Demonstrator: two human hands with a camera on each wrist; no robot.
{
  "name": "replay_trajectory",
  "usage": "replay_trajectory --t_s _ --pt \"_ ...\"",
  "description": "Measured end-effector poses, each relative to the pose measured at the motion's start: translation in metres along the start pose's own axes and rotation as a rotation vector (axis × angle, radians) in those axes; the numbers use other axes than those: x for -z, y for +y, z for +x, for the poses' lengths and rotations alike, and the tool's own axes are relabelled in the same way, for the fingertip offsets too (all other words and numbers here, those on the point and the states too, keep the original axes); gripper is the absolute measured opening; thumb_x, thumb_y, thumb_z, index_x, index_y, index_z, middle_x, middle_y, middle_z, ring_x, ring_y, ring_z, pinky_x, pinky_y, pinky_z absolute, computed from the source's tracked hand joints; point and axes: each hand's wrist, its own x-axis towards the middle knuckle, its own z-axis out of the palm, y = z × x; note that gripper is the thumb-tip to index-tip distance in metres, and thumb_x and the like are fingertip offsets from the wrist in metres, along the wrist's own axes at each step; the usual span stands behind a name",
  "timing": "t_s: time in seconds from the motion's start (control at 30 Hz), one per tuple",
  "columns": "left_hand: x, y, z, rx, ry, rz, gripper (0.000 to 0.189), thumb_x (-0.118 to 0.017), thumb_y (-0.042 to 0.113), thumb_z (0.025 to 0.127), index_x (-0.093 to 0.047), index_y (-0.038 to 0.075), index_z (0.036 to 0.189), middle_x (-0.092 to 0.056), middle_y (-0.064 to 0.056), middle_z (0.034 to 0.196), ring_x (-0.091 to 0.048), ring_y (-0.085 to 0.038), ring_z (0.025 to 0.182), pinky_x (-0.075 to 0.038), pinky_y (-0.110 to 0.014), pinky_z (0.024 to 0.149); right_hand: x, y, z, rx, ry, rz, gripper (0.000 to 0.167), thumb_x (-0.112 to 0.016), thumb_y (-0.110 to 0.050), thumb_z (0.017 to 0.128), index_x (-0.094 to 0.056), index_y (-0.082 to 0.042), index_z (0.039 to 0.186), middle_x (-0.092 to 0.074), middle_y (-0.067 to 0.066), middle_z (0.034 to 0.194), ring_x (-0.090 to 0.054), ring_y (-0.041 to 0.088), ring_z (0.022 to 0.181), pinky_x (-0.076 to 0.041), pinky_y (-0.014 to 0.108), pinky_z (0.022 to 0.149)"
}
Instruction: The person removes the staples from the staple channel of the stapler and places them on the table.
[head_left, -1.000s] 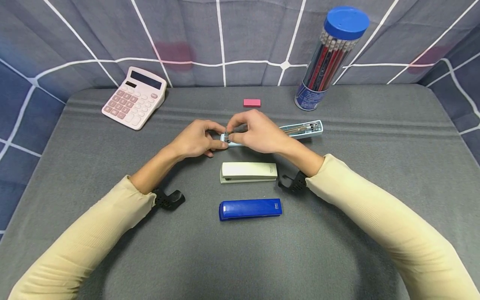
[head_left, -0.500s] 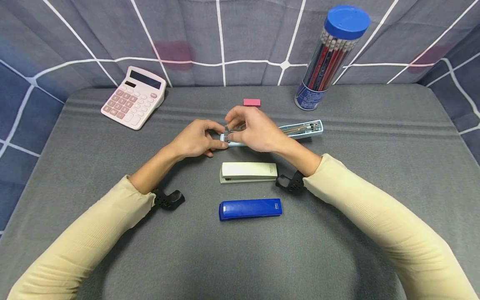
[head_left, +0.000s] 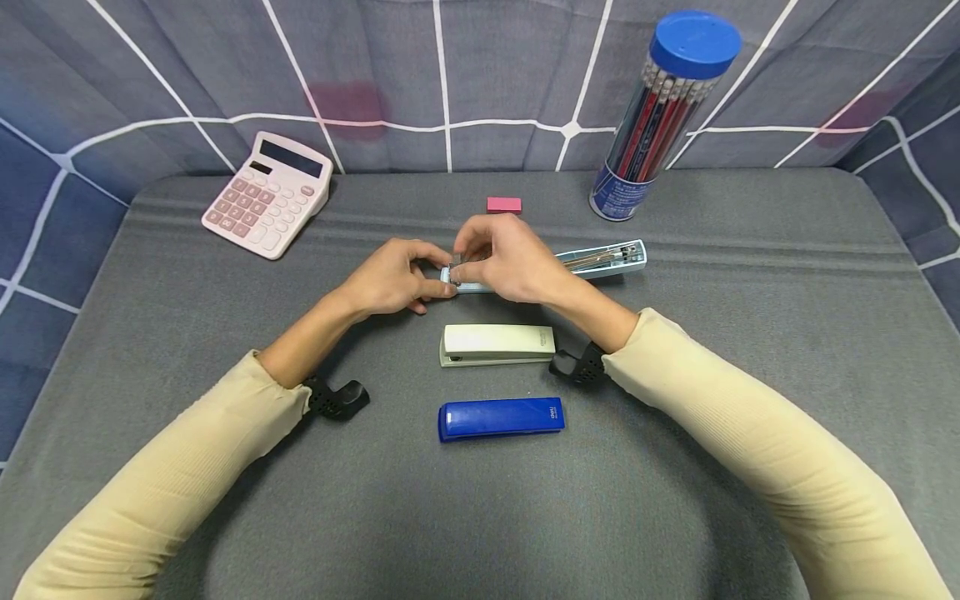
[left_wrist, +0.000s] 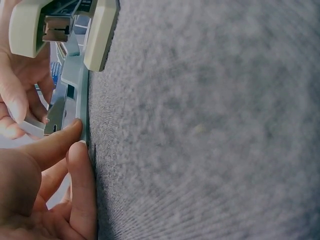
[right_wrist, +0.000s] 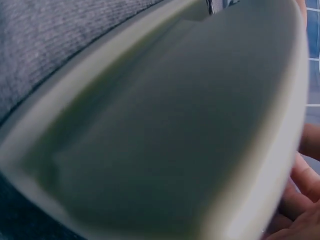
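Observation:
A light blue stapler (head_left: 634, 256) lies swung open on the grey table, its upper arm laid back to the right. My left hand (head_left: 392, 279) grips its front end from the left; in the left wrist view the fingertips (left_wrist: 75, 127) meet at the edge of the base. Over the middle of that stapler, my right hand (head_left: 517, 260) pinches an upright metal piece (head_left: 457, 260) at the front between thumb and bent fingers. The left wrist view has the metal magazine (left_wrist: 56, 112) beside the right thumb (left_wrist: 17, 102). Right palm and fingers hide much of the stapler.
Closer to me lie a cream stapler (head_left: 498, 340), which fills most of the right wrist view, and a blue stapler (head_left: 501, 418). Behind are a small pink block (head_left: 503, 206), a pink calculator (head_left: 267, 196) and a tub of pencils (head_left: 660, 125). A checked curtain (head_left: 405, 67) hangs behind.
My right fingers lift slightly off the metal piece, then come down and close in on it again. The right wrist shifts a little left. Left hand and stapler stay put.

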Motion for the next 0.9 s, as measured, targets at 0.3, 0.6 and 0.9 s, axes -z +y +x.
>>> replay_trajectory --t_s 0.3,0.6,0.9 --pt "-0.001 0.001 0.0 0.002 0.008 0.011 0.038 -0.079 0.008 0.084 -0.066 0.0 0.119 -0.066 -0.014 0.091 -0.062 -0.016 0.053 -0.057 -0.031 0.052 0.004 0.003 -0.001 0.055 0.03 0.07 0.012 -0.073 0.0 0.085 -0.063 0.0 0.091 -0.068 0.008 0.085 -0.063 0.018 0.081 -0.05 0.029 0.075" --pt "-0.002 0.002 -0.001 0.008 0.012 0.013 0.039 -0.079 0.008 0.084 -0.066 0.001 0.12 -0.066 -0.012 0.079 -0.06 -0.016 0.053 -0.056 -0.03 0.05 0.01 0.005 -0.005 0.054 0.076 0.222 0.016 -0.071 0.004 0.085 -0.058 0.0 0.094 -0.07 0.012 0.092 -0.066 0.019 0.085 -0.054 0.029 0.077" --pt "-0.001 0.001 0.0 -0.007 0.008 -0.003 0.037 -0.079 0.007 0.084 -0.067 0.0 0.119 -0.062 -0.012 0.083 -0.057 -0.014 0.054 -0.057 -0.03 0.051 0.016 0.01 -0.01 0.017 0.091 0.286 0.016 -0.073 0.003 0.083 -0.067 0.003 0.098 -0.067 0.012 0.095 -0.063 0.009 0.077 -0.052 0.021 0.068"
